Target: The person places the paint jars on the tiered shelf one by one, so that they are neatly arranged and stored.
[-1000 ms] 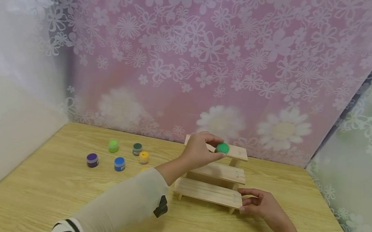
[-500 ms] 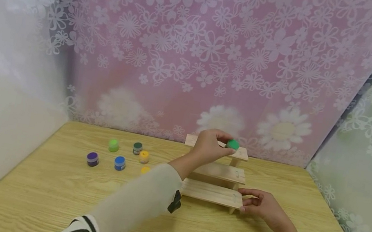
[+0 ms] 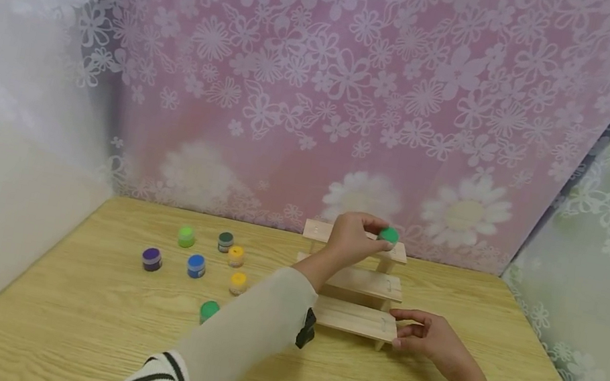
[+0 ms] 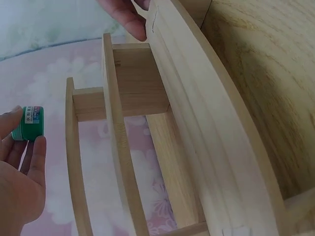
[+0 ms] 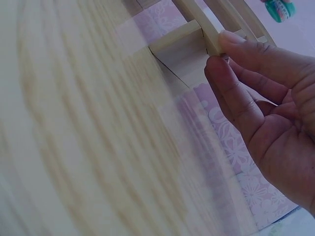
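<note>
A small green-lidded paint jar (image 3: 388, 236) is pinched between the thumb and fingers of my left hand (image 3: 353, 238), over the right end of the top step of a three-tier wooden stand (image 3: 346, 317). The left wrist view shows a gap between the jar (image 4: 30, 124), which bears a printed label, and the top board (image 4: 74, 162). My right hand (image 3: 434, 343) grips the right end of the lowest board. In the right wrist view, the thumb and fingers (image 5: 231, 91) of that hand close on the board's corner.
Left of the stand, several paint jars stand on the wood-grain table (image 3: 43, 321): purple (image 3: 151, 259), blue (image 3: 196, 266), light green (image 3: 186, 237), dark green (image 3: 225, 242), two yellow, and a green one (image 3: 209, 311) beside the left sleeve. A flowered curtain (image 3: 294, 114) hangs behind.
My left hand has carried the green paint jar rightward along the top step to its right end. Another green jar and a yellow one have emerged from behind the sleeve. My right hand stays put.
</note>
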Action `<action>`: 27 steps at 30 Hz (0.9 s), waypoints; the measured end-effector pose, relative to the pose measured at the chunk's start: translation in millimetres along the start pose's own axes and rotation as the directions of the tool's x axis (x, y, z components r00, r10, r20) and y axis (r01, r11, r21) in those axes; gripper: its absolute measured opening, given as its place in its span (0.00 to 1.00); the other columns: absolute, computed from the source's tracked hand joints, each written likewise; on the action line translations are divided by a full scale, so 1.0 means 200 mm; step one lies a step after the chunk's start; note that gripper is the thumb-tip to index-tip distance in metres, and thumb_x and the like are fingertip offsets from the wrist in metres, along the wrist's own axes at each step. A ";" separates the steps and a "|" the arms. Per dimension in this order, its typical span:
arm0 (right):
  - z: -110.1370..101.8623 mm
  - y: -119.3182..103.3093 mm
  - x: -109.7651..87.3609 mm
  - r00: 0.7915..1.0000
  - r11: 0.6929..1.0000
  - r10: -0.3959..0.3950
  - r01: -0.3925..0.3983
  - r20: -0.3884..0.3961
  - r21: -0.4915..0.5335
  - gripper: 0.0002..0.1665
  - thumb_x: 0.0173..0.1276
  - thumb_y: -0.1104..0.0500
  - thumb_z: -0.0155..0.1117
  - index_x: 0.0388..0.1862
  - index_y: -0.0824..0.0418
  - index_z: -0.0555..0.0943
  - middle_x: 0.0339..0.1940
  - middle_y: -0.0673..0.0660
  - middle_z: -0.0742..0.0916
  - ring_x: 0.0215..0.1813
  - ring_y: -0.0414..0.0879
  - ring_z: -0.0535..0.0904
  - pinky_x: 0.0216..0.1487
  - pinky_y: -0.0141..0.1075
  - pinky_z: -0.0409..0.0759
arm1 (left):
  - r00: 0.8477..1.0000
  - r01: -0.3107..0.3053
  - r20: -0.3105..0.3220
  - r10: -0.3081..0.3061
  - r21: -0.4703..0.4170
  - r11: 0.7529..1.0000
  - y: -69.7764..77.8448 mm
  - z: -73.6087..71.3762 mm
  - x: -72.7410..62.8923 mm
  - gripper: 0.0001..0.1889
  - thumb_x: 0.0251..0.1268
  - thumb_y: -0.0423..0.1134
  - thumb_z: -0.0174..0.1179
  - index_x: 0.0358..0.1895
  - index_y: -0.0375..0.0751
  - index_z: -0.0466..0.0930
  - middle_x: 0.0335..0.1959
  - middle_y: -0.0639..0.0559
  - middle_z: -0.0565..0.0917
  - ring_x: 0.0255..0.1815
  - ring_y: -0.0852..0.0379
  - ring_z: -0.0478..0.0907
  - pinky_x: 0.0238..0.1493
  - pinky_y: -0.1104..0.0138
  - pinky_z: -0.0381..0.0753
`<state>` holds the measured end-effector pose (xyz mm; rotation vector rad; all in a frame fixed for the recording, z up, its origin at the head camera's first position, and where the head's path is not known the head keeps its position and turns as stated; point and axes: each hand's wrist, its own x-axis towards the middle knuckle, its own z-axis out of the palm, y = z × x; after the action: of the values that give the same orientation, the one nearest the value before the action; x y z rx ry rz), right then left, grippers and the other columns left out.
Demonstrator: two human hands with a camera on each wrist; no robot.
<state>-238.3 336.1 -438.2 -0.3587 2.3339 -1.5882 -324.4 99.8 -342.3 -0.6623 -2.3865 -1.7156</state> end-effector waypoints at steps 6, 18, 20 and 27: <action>0.00 0.01 0.00 1.000 1.000 0.002 -0.002 0.009 0.023 0.39 0.62 0.60 0.72 0.68 0.73 0.68 0.45 0.63 0.83 0.45 0.51 0.82 0.45 0.42 0.83 | 0.999 0.045 -0.010 -0.045 0.011 0.999 -0.01 0.03 0.03 0.13 0.56 0.39 0.73 0.46 0.46 0.88 0.37 0.58 0.86 0.43 0.59 0.81 0.35 0.73 0.80; 0.00 0.01 -0.01 1.000 1.000 0.006 -0.006 0.000 0.013 0.38 0.63 0.60 0.72 0.68 0.72 0.68 0.47 0.63 0.82 0.45 0.50 0.82 0.44 0.41 0.83 | 0.994 0.106 -0.016 -0.106 -0.002 0.994 -0.05 0.11 0.05 0.13 0.56 0.37 0.72 0.46 0.44 0.88 0.33 0.58 0.85 0.33 0.66 0.80 0.34 0.75 0.80; 0.00 0.01 -0.01 1.000 1.000 0.005 -0.005 0.001 0.014 0.39 0.62 0.60 0.72 0.68 0.72 0.68 0.47 0.63 0.82 0.45 0.50 0.82 0.45 0.41 0.83 | 0.994 0.109 -0.017 -0.109 0.002 0.994 -0.05 0.12 0.05 0.13 0.56 0.37 0.72 0.46 0.44 0.88 0.33 0.58 0.85 0.33 0.66 0.80 0.35 0.75 0.80; 0.00 0.01 -0.01 1.000 1.000 -0.006 0.006 -0.005 0.012 0.38 0.62 0.61 0.72 0.67 0.72 0.69 0.51 0.66 0.80 0.45 0.50 0.81 0.45 0.42 0.83 | 0.993 0.117 -0.006 -0.116 0.029 0.993 -0.04 0.12 0.05 0.15 0.58 0.37 0.71 0.50 0.44 0.87 0.36 0.56 0.86 0.36 0.65 0.81 0.35 0.74 0.80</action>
<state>-237.5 337.2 -439.2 -0.3601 2.3276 -1.6073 -334.0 122.3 -354.5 -0.5242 -2.4883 -1.7191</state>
